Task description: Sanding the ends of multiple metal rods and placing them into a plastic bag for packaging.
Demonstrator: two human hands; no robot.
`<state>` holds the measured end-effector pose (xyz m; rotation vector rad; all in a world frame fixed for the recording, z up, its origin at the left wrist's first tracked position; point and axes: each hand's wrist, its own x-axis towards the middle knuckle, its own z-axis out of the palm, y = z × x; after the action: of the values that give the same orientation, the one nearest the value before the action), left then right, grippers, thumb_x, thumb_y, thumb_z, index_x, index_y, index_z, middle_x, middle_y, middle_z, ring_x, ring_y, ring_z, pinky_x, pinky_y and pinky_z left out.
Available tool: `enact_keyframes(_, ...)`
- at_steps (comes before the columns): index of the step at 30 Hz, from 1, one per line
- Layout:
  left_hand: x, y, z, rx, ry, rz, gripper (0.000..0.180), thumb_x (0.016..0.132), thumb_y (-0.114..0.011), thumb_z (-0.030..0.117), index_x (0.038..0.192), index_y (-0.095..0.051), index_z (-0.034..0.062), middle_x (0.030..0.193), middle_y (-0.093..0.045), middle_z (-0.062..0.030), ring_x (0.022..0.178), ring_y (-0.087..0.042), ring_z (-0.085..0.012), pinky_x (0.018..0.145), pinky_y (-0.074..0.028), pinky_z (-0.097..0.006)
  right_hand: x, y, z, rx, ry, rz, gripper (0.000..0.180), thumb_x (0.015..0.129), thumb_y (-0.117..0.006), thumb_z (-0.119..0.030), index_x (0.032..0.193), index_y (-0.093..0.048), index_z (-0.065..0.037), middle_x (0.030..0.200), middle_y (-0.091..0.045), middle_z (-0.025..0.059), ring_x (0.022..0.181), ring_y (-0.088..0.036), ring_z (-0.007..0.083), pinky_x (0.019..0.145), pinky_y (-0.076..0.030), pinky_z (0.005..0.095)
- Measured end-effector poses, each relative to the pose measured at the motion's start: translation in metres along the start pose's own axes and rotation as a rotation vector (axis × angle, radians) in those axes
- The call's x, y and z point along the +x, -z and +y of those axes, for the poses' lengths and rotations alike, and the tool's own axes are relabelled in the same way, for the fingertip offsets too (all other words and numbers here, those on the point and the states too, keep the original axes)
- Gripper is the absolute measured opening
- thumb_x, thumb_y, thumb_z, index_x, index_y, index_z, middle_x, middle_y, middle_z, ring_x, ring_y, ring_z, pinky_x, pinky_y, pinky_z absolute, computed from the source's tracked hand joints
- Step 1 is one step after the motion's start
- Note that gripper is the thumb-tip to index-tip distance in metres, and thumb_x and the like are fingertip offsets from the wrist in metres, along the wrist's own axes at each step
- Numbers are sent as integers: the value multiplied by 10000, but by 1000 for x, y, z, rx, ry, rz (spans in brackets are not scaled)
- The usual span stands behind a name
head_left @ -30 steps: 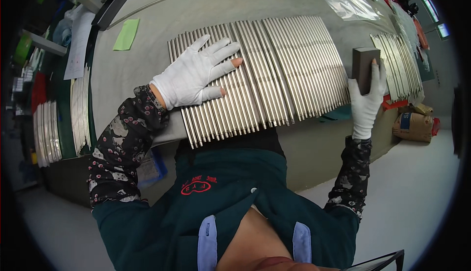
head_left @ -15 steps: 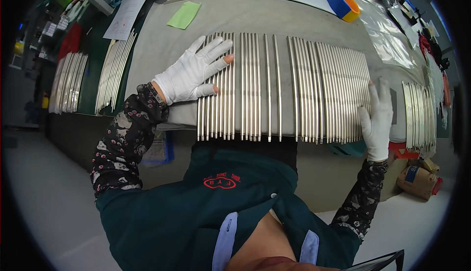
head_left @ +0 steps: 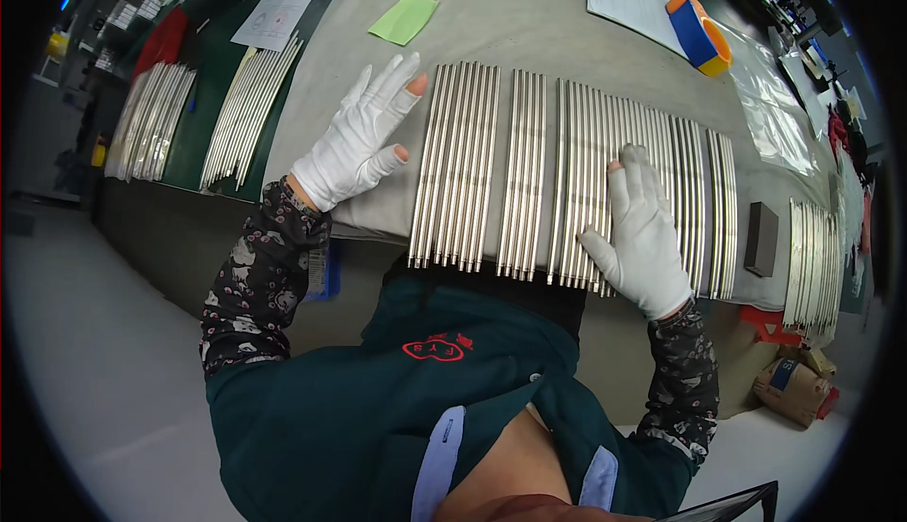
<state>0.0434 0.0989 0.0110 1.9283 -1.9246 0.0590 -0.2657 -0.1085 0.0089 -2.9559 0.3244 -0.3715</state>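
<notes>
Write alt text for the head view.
Two white-gloved hands lie flat on a grey cloth-covered table: the left hand beside a row of thin silver metal rods, the right hand on top of them. A dark rectangular block sits to the right.

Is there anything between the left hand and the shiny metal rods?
Nothing visible. The left hand lies flat on the grey cloth right beside the rods, with its fingertips reaching their edge. The right hand rests on them.

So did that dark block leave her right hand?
Yes. The dark block now lies on the table, right of the rods; the right hand rests on them.
</notes>
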Motion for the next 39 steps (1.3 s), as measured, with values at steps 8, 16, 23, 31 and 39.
enact_keyframes(8, -2, 2, 21, -95, -13, -81, 826, 893, -203, 716, 1508, -204, 164, 1516, -227, -228, 1393, -248, -387, 1144, -122, -518, 15, -4, -49, 137, 158, -34, 747, 811, -604, -462, 1296, -412, 72, 1340, -393, 298, 1302, -334, 451, 1100, -267, 497)
enact_keyframes(16, -22, 1, 35, -61, -27, -137, 805, 897, -228, 707, 1511, -200, 187, 1516, -235, -218, 1377, -259, -427, 1118, -156, -559, -77, 39, 53, -193, -367, 123, 690, 919, -472, -450, 1350, -365, 77, 1383, -352, 337, 1279, -347, 490, 1062, -305, 504)
enact_keyframes(23, -9, -14, 23, -87, 73, -123, 821, 891, -222, 721, 1509, -205, 180, 1518, -243, -207, 1397, -233, -410, 1139, -132, -526, -73, 4, 47, -123, -272, -2, 861, 889, -394, -629, 1413, -286, 46, 1414, -296, 346, 1312, -291, 504, 1098, -245, 517)
enact_keyframes(31, -2, 3, -9, -60, 113, -111, 831, 900, -216, 710, 1499, -228, 134, 1522, -243, -195, 1413, -219, -370, 1156, -141, -477, -42, 19, 51, 108, -341, 190, 696, 958, -375, -482, 1441, -280, 10, 1406, -331, 330, 1296, -332, 491, 1089, -264, 495)
enact_keyframes(39, 0, 1, -14, -83, 123, -115, 854, 896, -224, 716, 1493, -242, 107, 1522, -251, -185, 1417, -213, -363, 1157, -145, -455, -46, 0, 38, 223, -268, 114, 706, 939, -404, -507, 1355, -384, 64, 1369, -373, 330, 1279, -336, 508, 1077, -290, 488)
